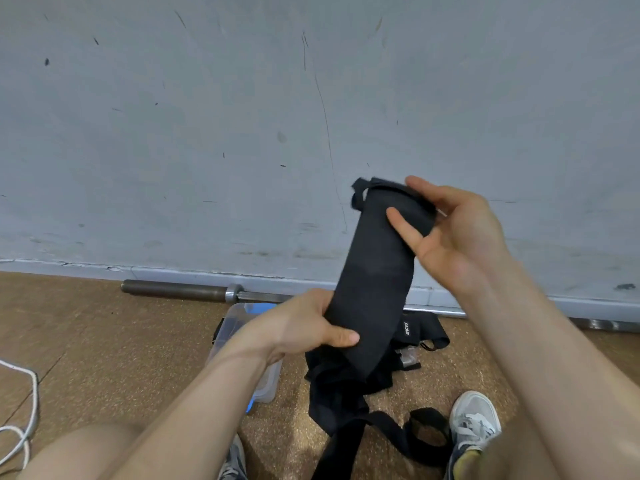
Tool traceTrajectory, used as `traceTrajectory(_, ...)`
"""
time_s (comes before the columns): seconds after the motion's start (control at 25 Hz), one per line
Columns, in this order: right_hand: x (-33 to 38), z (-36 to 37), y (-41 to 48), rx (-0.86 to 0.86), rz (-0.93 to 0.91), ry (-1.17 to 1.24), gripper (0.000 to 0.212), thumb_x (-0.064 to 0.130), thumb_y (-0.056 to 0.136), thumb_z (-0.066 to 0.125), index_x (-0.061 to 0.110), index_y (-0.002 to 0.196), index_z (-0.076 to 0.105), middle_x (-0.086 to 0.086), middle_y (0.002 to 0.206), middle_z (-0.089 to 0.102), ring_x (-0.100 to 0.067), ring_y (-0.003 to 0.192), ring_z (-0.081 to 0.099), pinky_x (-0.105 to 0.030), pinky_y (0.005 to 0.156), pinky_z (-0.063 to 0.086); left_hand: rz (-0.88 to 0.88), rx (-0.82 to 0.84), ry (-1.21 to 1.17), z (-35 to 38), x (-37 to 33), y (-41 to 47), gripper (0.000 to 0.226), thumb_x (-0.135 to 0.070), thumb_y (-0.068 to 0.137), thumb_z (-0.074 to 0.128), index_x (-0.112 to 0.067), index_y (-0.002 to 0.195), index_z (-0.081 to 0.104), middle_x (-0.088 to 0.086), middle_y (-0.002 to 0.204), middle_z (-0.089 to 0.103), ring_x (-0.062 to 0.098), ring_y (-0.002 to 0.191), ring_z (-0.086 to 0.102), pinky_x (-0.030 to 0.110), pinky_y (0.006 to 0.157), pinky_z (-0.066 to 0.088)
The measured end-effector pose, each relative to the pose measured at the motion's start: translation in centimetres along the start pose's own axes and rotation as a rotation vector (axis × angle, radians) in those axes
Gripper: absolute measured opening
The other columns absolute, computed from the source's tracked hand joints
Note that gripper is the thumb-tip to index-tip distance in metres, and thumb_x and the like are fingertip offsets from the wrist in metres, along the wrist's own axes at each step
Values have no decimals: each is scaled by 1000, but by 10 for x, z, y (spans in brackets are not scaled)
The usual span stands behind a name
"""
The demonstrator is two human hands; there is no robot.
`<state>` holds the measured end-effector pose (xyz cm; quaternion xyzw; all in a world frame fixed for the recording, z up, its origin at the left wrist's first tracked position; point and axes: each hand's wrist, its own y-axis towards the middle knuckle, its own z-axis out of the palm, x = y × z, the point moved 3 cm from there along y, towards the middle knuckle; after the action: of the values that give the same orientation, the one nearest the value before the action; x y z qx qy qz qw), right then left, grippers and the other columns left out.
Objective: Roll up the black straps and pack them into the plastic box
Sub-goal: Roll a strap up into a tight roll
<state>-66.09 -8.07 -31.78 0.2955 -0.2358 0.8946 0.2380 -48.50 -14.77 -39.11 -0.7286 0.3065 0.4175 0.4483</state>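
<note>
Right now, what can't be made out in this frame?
Head view:
- plastic box: inside hidden by the left hand and forearm.
- black strap: top end blurred, covered by the right hand.
- strap pile on the floor: tangled, count unclear.
- white label: too small to read.

A strap (374, 271) runs tilted between the two hands: the right hand (450, 233) holds its upper end, the left hand (304, 327) its lower end. Beneath it, on the floor (104, 341), a heap of straps (346, 386) lies just right of the box (239, 327), which sits partly under the left forearm. Behind both, a bar (180, 291) lies along the foot of the wall (207, 133). A cable (27, 410) lies far left, and a shoe (474, 420) sits right of the heap.
</note>
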Motion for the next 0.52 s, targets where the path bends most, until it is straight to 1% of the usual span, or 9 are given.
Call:
traceTrajectory(0.04, 7, -4, 2, -25, -27, -29, 24, 3, 91, 58, -1, 111, 69, -10, 113, 66, -27, 111, 66, -39, 74, 62, -40, 34, 55, 2, 7, -1, 34, -8, 85, 71, -15, 119, 68, -3, 114, 73, 15, 109, 68, 40, 103, 49)
traceTrajectory(0.12, 12, -10, 5, -31, -59, -191, 26, 8, 89, 64, 2, 114, 67, -7, 117, 62, -26, 117, 62, -42, 75, 62, -60, -3, 114, -1, 9, -7, 28, -11, 90, 68, -15, 118, 68, -2, 112, 74, 15, 107, 68, 38, 101, 51)
traceTrajectory(0.16, 12, -11, 6, -1, -78, -326, 36, 9, 87, 68, 1, 122, 62, -6, 119, 58, -25, 121, 58, -42, 75, 62, -52, -43, 113, -5, 9, -10, 26, -10, 91, 67, -13, 117, 68, 0, 110, 74, 16, 105, 70, 36, 97, 53)
traceTrajectory(0.24, 7, -12, 8, 128, -64, -673, 86, 17, 77, 81, 9, 150, 35, -4, 141, 45, -24, 128, 51, -41, 74, 61, -13, -183, 25, -16, 4, -18, 22, -7, 90, 67, -9, 113, 68, 6, 104, 76, 21, 99, 72, 32, 87, 57)
traceTrajectory(0.28, 2, -12, 8, 193, -28, -867, 111, 25, 69, 87, 19, 157, 20, -1, 154, 31, -23, 130, 47, -40, 75, 61, 18, -282, -48, -21, 0, -23, 24, -6, 89, 68, -9, 112, 66, 9, 102, 76, 23, 95, 73, 32, 82, 59)
traceTrajectory(0.32, -2, -12, 5, 252, 6, -1054, 128, 32, 62, 91, 29, 158, 7, 3, 163, 15, -20, 134, 43, -39, 77, 61, 54, -373, -123, -25, -3, -27, 26, -4, 88, 69, -9, 113, 64, 12, 101, 75, 24, 92, 73, 32, 79, 60)
traceTrajectory(0.4, -14, -9, -3, 318, 47, -1292, 138, 39, 61, 92, 40, 155, -10, 7, 165, -10, -17, 140, 32, -39, 82, 61, 124, -467, -258, -28, -10, -33, 32, 0, 86, 69, -12, 115, 59, 12, 97, 76, 26, 89, 73, 34, 75, 61)
traceTrajectory(0.44, -22, -7, -7, 351, 72, -1283, 139, 39, 61, 91, 42, 154, -12, 8, 165, -14, -17, 142, 29, -40, 83, 61, 162, -462, -322, -29, -13, -35, 35, 1, 86, 68, -13, 116, 57, 10, 96, 76, 27, 89, 73, 35, 74, 61)
traceTrajectory(0.52, -41, -1, -12, 448, 128, -1085, 143, 33, 56, 95, 43, 154, -9, 10, 165, -2, -17, 144, 28, -44, 85, 60, 258, -406, -451, -27, -17, -38, 44, 4, 83, 68, -14, 120, 55, 9, 99, 76, 27, 92, 73, 36, 75, 61)
